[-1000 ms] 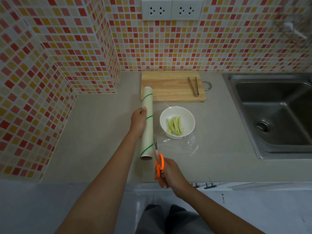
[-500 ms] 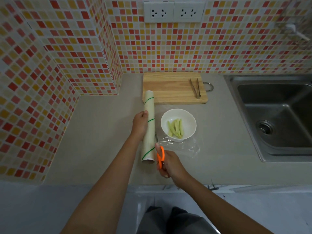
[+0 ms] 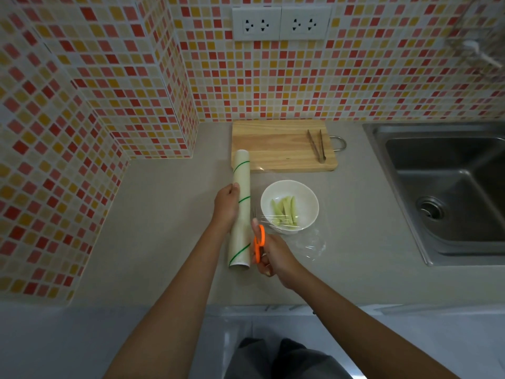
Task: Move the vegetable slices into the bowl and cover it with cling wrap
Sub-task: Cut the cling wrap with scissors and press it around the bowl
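A roll of cling wrap was laid lengthwise on the grey counter, its far end just beside the near left corner of the wooden cutting board. The roll was grasped at its middle from the 9 o'clock side by the left hand, with the thumb seen on top of the tube. A pair of orange-handled scissors was gripped by the right hand, the fingers being curled through and round the handles; the blades were pointed toward 12 o'clock, in the narrow gap between the roll and the white bowl. Whether the blades were parted could not be told.

The bowl was set on the counter at 3 o'clock of the roll, near it but apart. Pale green vegetable slices were seen lying inside the bowl, side by side. A clear sheet of wrap was drawn out from the roll across the bowl; creased film was seen over the bowl's near rim and gathered loosely on the counter at 5 o'clock of the bowl.

Metal tongs were laid on the right part of the cutting board, which was placed at 12 o'clock of the bowl against the tiled wall. A steel sink was set into the counter at 3 o'clock. Two sockets were mounted on the wall above the board.
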The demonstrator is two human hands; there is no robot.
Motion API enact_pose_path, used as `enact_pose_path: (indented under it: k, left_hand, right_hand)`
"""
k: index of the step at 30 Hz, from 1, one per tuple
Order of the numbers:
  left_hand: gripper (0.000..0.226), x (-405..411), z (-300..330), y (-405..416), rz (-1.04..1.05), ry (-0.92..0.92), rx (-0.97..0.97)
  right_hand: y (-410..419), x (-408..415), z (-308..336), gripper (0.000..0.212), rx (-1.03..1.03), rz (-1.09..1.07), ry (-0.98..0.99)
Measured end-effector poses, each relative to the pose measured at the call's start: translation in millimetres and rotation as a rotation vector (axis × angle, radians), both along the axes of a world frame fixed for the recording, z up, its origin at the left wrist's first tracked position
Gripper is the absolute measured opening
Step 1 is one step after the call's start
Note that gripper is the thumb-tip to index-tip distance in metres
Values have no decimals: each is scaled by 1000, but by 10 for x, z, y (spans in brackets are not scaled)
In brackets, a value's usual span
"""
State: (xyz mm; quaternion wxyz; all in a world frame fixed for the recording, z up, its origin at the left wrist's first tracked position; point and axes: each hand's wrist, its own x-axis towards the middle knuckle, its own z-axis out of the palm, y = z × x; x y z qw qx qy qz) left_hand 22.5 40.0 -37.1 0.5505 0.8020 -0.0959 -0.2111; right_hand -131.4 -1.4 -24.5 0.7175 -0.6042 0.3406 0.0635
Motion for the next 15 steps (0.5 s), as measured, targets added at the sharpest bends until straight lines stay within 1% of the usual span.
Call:
enact_pose_path:
  k: [6,15]
  left_hand:
    - [31,-6,10,-10,-2,5,-8]
    - [32,-9,11,22,-1,18,-27]
  right_hand:
    - [-47,101,9,50,-22,-25,-115]
    - [-149,264,17,62,-34,-25,-48]
